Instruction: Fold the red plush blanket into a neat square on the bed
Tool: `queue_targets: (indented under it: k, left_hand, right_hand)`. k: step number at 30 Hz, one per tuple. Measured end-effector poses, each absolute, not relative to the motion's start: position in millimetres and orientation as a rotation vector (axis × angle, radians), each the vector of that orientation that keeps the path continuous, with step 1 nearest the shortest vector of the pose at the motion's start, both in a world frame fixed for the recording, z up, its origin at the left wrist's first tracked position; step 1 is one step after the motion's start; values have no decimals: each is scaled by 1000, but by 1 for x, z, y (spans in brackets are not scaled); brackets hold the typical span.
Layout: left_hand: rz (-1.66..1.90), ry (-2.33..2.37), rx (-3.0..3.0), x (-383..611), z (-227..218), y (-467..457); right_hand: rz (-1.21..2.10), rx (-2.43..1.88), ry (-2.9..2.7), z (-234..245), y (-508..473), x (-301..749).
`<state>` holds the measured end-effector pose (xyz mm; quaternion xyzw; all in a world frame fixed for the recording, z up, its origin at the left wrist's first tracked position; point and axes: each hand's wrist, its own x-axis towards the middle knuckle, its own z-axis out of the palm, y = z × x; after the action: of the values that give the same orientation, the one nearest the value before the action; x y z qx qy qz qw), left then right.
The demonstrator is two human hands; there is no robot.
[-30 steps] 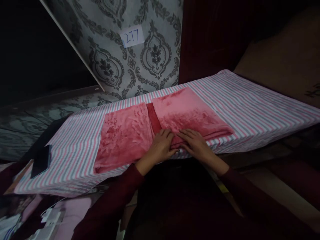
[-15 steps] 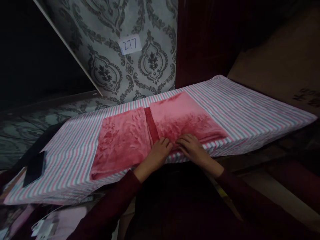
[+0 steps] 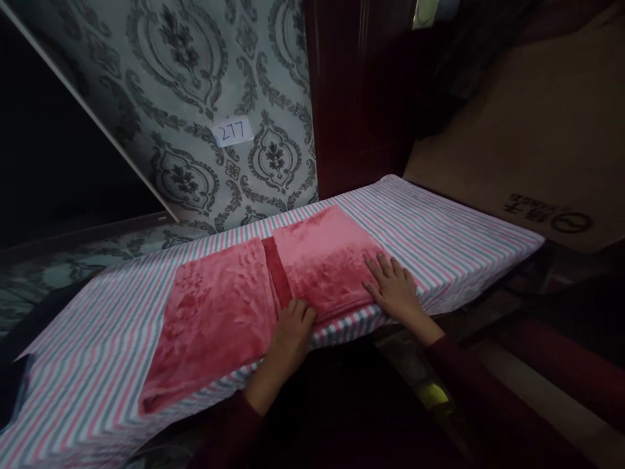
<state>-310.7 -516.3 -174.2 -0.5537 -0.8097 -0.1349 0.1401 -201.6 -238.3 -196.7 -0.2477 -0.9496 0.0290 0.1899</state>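
A pink plush blanket [image 3: 215,319] lies folded inward from both sides, with a darker red strip [image 3: 277,270] showing between its two folded halves. At the front end of that strip, my left hand [image 3: 291,329] has its fingers curled over the blanket's near edge, closed on the fabric; the fingertips are partly hidden. My right hand [image 3: 394,290] rests with fingers spread on the near right corner of the right half [image 3: 329,254], palm down and open.
Under the blanket is a table with a striped cloth [image 3: 439,228]. A cardboard box [image 3: 527,143] stands at the right, and a dark flat object [image 3: 13,391] lies at the left edge. Behind are a patterned wall [image 3: 195,85] with a paper marked 277 [image 3: 233,131] and a dark red panel [image 3: 356,98].
My right hand has moved right from the middle to the blanket's right corner, its fingers opening out. My left hand stays at the middle front edge. The view has shifted toward the right.
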Motion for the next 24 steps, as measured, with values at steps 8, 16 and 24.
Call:
queue_targets:
  k: [8,16,24]
  left_hand:
    - [-535,-2257,-1530,-303,-183,-521]
    - [-619,-2264,-1465,-290,-188,-521]
    - [-699,-2342,-1468,-278,-178,-525]
  right_hand:
    - [-6,-671,-2624,-208,-235,-202]
    - [-71,-699,-2646,-212,-237,-199]
    - [-25,-535,-2724,-163,-230,-235]
